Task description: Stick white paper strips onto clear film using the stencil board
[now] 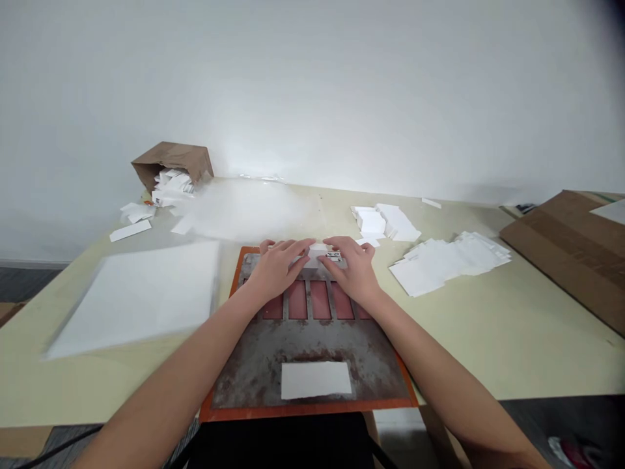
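At the far part of a worn grey metal plate [312, 339] with an orange edge, a small white block [314, 254], perhaps a stack of cards, sits between my two hands. My left hand [279, 268] closes its thumb and fingers on the block's left side. From the right, my right hand [354, 268] pinches the other side. Partly hidden under the right fingers is a white piece with black print [334, 255]. Several reddish rectangular recesses [297, 301] run across the plate just below the hands. A blank white card [316, 380] lies near the plate's front edge.
To the left lies a large stack of translucent white sheets [141, 293]. Behind it, a tipped cardboard box [173, 155] spills white pieces. White card stacks [371, 221] and a fanned pile of cards [449, 260] lie right. A big cardboard box [571, 254] stands far right.
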Motion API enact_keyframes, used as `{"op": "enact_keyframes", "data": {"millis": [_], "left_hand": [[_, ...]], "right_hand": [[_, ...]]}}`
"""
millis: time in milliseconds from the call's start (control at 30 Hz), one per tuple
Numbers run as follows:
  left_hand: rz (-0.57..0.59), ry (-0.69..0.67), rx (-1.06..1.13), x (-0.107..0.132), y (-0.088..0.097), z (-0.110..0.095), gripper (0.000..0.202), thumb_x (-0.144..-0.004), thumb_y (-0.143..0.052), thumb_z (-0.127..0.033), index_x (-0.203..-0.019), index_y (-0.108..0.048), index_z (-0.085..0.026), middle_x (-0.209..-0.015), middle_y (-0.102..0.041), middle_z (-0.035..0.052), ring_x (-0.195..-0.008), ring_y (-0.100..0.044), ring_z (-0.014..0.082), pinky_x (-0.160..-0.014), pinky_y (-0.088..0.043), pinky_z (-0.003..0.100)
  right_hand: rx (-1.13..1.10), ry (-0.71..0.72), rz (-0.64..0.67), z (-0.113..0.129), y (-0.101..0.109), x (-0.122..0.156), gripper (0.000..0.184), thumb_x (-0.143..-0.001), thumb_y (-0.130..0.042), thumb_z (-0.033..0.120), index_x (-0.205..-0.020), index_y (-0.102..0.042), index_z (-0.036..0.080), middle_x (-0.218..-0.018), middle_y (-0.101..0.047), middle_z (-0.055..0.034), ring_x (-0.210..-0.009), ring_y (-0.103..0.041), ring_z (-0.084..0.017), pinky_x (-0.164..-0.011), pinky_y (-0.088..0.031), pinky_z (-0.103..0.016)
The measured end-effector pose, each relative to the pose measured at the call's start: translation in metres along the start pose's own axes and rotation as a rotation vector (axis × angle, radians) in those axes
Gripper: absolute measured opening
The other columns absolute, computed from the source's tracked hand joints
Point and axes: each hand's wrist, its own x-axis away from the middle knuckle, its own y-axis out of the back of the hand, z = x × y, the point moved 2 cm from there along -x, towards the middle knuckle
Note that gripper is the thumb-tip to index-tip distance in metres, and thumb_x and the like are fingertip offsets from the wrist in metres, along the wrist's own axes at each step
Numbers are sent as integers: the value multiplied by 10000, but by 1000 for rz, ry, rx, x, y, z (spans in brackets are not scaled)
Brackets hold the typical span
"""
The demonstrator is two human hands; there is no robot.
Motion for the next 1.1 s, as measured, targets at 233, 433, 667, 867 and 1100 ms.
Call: {"op": "enact_keyframes", "data": {"millis": [233,433,667,867,1100], "left_hand": [[-1,-28,-14,0,2,-1,405,-1037,-352,-306,-1406,-518,-307,-1224,-697,51,-1089,-642,206,-995,-283,391],[-28,-47,11,-1,2,1,409,-1031,-369,-301,-1411,-521,-296,-1234,-700,47,-1095,-645,195,-979,-280,383],[-32,-40,32,-2,3,0,402,-1024,-370,-345,-1387,-534,-286,-1158,-725,47,-1035,-666,198,-963,-297,382],[-32,-5,16,-3,-2,3,374,-990,-423,-295,-1335,-567,-292,-1125,-730,31,-1040,-662,205,-952,-308,381],[-157,29,32,-2,-1,2,330,-982,-436,-278,-1265,-605,-293,-1099,-733,17,-965,-680,178,-943,-342,364]], "right_hand": [[227,98,-48,1,5,2,258,-1024,-466,363,-1129,-682,271,-1139,-742,-43,-1005,-655,-194,-934,-208,-411],[227,181,-114,-2,9,5,203,-994,-550,332,-1122,-706,310,-1121,-758,-1,-963,-676,-165,-996,-188,-417],[71,147,-178,-6,12,3,138,-967,-587,304,-952,-711,244,-943,-787,-5,-846,-709,-153,-920,-285,-388],[-225,133,-17,-14,23,0,148,-941,-569,316,-891,-681,235,-870,-765,-16,-765,-690,-165,-811,-426,-359],[-650,-347,170,-44,50,-5,268,-775,-721,452,-862,-678,202,-778,-681,-30,-657,-575,-146,-611,-439,-299]]}}
